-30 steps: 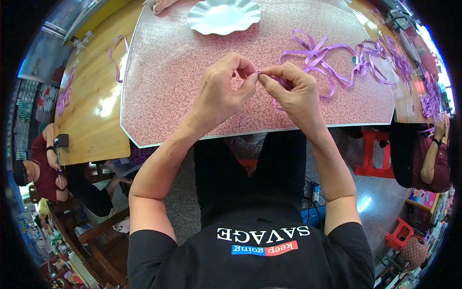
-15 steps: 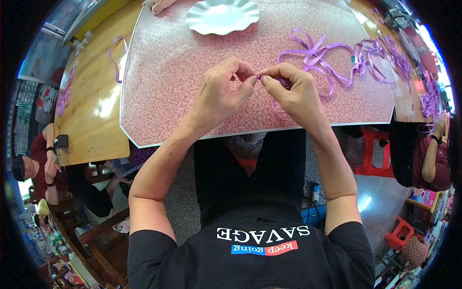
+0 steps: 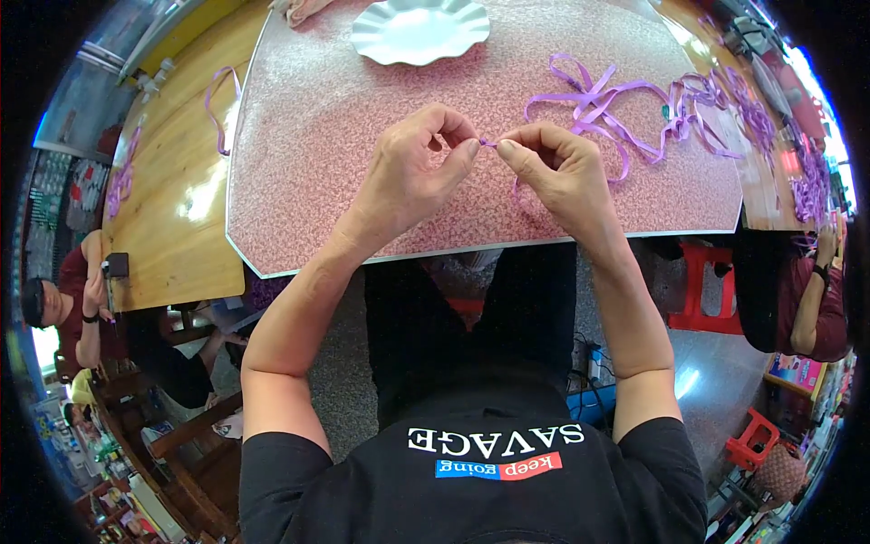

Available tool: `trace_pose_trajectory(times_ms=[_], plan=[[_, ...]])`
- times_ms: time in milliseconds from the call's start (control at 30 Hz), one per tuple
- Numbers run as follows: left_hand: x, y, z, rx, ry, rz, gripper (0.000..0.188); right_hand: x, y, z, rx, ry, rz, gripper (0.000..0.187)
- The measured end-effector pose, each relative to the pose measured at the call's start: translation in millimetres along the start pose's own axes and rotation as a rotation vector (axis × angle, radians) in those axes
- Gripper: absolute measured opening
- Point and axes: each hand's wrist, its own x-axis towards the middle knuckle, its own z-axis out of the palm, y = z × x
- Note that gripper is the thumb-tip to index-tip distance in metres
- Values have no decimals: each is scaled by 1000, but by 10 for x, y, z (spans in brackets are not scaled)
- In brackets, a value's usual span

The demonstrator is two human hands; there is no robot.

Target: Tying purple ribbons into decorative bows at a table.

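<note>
My left hand (image 3: 419,156) pinches a narrow purple ribbon (image 3: 488,142) between thumb and forefinger. My right hand (image 3: 562,168) pinches the same ribbon a short way to the right, thumb against forefinger. A short twisted or knotted stretch shows in the small gap between the fingertips. Both hands are raised over the pink speckled tabletop (image 3: 308,172), near its front edge. Beyond my right hand, loose loops of purple ribbon (image 3: 634,86) lie on the table. Whether these join the piece in my fingers is hard to make out.
A white scalloped plate (image 3: 420,32) stands at the far side. More ribbon (image 3: 807,172) hangs at the right on a wooden table. Another wooden table (image 3: 172,208) adjoins on the left, with a ribbon loop (image 3: 214,104). Co-workers sit at both sides. A red stool (image 3: 705,295) stands lower right.
My fingertips have drawn slightly apart, and more of the purple ribbon shows between them. My right hand has shifted a little to the right.
</note>
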Motion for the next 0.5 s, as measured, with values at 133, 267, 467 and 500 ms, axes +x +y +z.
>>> trace_pose_trajectory(times_ms=[133, 267, 467, 500], plan=[[14, 48, 24, 19, -28, 96, 20, -4, 24, -17, -28, -1, -16, 16], [63, 27, 37, 253, -65, 291, 16, -19, -22, 4, -98, 9, -58, 15], [24, 19, -123, 394, -156, 410, 14, -48, -75, -5, -138, -51, -63, 12], [14, 34, -164, 404, -151, 409, 14, -62, -80, -41, -174, -84, -43, 11]])
